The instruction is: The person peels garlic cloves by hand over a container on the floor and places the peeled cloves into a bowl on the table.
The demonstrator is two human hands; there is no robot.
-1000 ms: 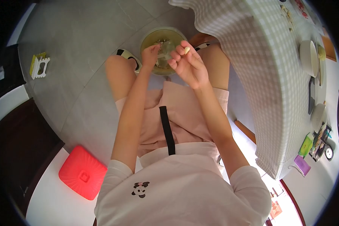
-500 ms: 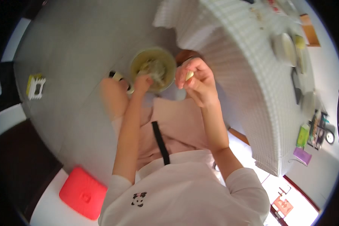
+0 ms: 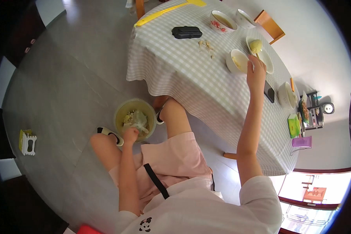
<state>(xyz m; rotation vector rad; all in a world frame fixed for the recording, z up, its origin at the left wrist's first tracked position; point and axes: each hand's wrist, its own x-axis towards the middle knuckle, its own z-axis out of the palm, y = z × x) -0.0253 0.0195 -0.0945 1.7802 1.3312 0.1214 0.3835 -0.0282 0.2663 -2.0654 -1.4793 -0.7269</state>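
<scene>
My right hand (image 3: 256, 76) is over the table at the right rim of a white bowl (image 3: 233, 67), thumb and forefinger somewhat apart, nothing visible between them. Pale yellow pieces, like peeled garlic cloves (image 3: 237, 62), lie in that bowl. Beside it, a white oval plate (image 3: 266, 64) carries a round pale yellow thing (image 3: 256, 46). Low on the left, my left hand (image 3: 130, 135) is closed above the near rim of a yellowish bin (image 3: 119, 113); whatever its fingers hold is hidden. Inside the bin are a crumpled clear plastic bag (image 3: 139, 120) and scraps.
On the checked tablecloth (image 3: 206, 78) are a black case (image 3: 187, 32), dry peelings (image 3: 207, 48), a yellow fly swatter (image 3: 163, 13), a flowered bowl (image 3: 223, 22) and a dark phone (image 3: 268, 92). A white bowl (image 3: 286, 95) stands farther right. A small stool (image 3: 28, 142) is on the floor.
My right hand has gone from above my lap, where it held a pale clove, to the bowl on the table. My view has turned toward the table. My left hand stays at the bin.
</scene>
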